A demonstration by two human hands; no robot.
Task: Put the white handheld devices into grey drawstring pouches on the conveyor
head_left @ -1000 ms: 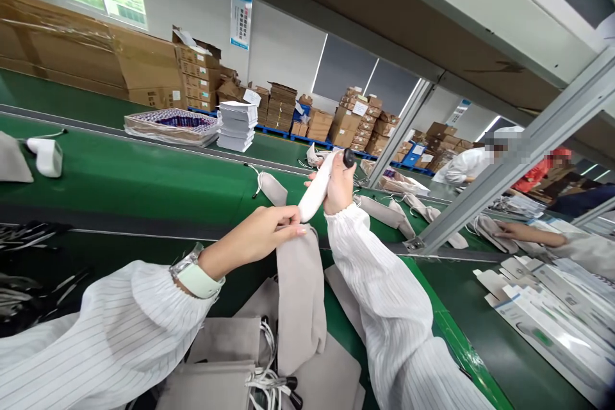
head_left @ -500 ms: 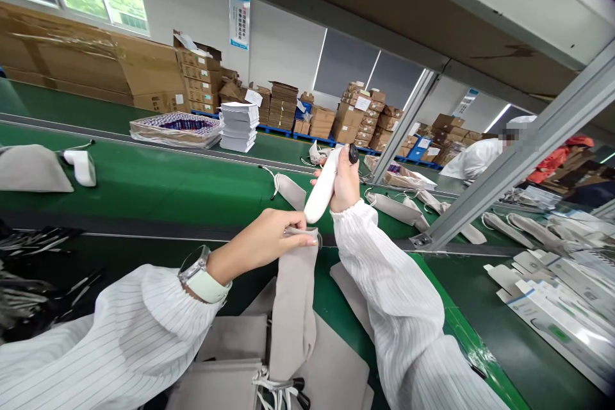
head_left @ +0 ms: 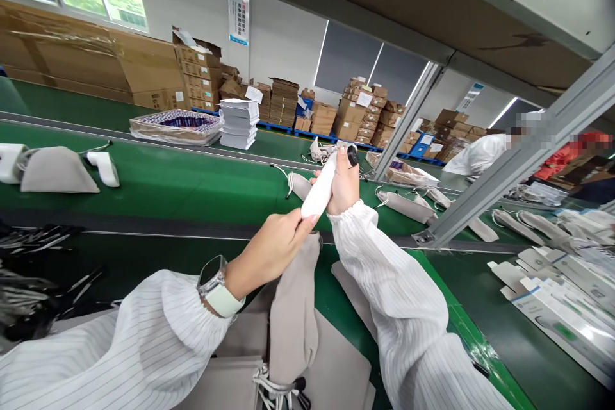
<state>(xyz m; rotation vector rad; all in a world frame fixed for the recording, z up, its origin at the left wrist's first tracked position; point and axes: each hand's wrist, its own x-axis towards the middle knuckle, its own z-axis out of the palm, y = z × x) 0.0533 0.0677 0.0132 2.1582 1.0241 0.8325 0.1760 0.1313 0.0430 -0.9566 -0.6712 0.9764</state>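
My right hand (head_left: 344, 182) is raised over the belt and wrapped round a white, elongated handheld device (head_left: 321, 191) with a black round end. The device slants down to the left. My left hand (head_left: 271, 245), with a watch on its wrist, has thumb and fingers closed at the device's lower tip. Just below hangs or leans a grey fabric pouch (head_left: 294, 314); its mouth is mostly behind my left hand, and I cannot tell whether those fingers also hold it. More flat grey pouches (head_left: 336, 352) with white cords and black toggles lie beneath.
A green conveyor belt (head_left: 192, 195) crosses ahead, with several grey pouches (head_left: 406, 206) and a white curved device (head_left: 103, 168) on it. Flat white boxes (head_left: 557, 307) lie at right. A metal post (head_left: 519, 147) slants up on the right; a co-worker (head_left: 483, 154) is beyond it.
My left hand has moved up from the pouch's mouth to the device's lower tip. The right hand has barely moved. Items on the belt have shifted right.
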